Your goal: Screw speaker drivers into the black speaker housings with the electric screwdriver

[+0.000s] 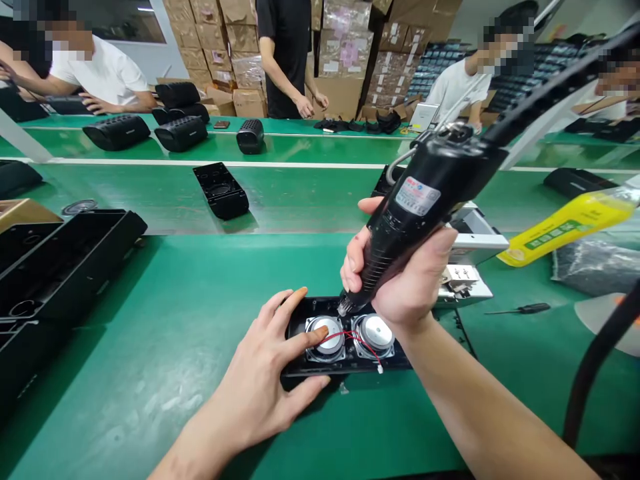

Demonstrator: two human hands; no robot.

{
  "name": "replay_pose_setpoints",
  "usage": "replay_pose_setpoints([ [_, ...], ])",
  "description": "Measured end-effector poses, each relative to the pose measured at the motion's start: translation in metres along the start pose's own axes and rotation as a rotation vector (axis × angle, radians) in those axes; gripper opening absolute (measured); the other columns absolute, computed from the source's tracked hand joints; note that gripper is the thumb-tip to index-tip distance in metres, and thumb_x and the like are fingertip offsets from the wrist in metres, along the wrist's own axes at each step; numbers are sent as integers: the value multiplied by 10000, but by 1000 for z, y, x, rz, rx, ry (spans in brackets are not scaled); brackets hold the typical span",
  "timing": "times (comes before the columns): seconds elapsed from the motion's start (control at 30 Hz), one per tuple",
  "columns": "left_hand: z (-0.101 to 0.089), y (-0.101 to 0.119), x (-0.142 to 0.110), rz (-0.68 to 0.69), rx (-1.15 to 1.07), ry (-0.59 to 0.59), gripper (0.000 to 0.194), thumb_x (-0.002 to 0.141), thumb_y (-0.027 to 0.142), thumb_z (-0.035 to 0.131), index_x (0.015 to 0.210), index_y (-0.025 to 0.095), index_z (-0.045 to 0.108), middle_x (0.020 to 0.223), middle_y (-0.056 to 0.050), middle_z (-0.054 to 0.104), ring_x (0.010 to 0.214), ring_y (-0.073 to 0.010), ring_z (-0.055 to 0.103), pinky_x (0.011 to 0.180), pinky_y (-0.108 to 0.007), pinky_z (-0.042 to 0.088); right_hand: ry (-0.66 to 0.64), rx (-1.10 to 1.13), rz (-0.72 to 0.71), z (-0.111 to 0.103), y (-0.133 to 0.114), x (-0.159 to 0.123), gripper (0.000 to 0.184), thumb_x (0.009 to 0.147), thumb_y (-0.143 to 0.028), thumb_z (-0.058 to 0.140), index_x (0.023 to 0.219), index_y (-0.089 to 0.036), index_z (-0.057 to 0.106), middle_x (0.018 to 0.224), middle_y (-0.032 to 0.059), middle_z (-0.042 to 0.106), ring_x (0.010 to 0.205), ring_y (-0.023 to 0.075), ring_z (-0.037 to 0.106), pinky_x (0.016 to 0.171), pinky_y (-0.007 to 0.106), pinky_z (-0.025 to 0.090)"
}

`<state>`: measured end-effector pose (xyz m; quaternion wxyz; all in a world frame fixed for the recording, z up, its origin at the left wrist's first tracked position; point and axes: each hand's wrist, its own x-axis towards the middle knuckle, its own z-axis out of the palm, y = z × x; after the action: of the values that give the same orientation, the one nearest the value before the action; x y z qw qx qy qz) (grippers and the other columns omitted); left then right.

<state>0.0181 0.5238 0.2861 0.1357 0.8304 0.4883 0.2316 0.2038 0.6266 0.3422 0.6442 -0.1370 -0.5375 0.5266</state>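
Note:
My right hand [413, 287] is wrapped round a black electric screwdriver [407, 213], tilted with its tip down. That tip is over the far edge of a black speaker panel [345, 367], near the left of two round silver speaker drivers; whether it touches is unclear. My left hand [260, 373] clasps the panel's left end, fingers spread at the far side and thumb at the near edge. Its index finger rests on the left driver [331, 345]. A red wire with a white plug crosses to the right driver [377, 333].
Black housings [65, 287] stand at left. To the right are a white screw feeder box [477, 240], a yellow bottle [565, 227] and a small screwdriver [533, 309]. A black shell [221, 190] lies on the green belt [300, 200]. Several co-workers are across it.

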Motion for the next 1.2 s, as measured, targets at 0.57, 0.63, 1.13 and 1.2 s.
replay_pose_setpoints([
  [0.57,5,-4,-1,-5,37,-6,397,990,380,632,1387,366,632,1737,-27,227,1560,-390,267,1139,-685,482,-53,-22,6,-6,6,-3,630,1007,-770,448,1266,-213,591,688,-28,586,457,113,525,438,243,428],
  [0.63,5,-4,-1,5,42,9,403,992,380,625,1395,362,624,1735,-29,230,1560,-391,264,1132,-695,486,-47,-27,0,-6,5,-3,639,999,-781,451,1260,-215,593,682,-31,584,454,111,523,438,240,423],
  [1.13,9,-6,-3,21,65,33,416,988,352,616,1404,364,617,1746,-29,210,1567,-393,266,1116,-693,509,-61,-22,39,-8,11,-4,637,1009,-772,433,1289,-220,579,712,-14,595,475,118,529,439,242,414],
  [1.2,9,-7,-3,21,72,28,421,986,353,620,1407,374,616,1748,-19,203,1570,-391,263,1117,-689,510,-79,-25,42,-8,13,-6,634,1016,-765,420,1280,-214,586,722,-9,597,478,116,530,441,240,413],
])
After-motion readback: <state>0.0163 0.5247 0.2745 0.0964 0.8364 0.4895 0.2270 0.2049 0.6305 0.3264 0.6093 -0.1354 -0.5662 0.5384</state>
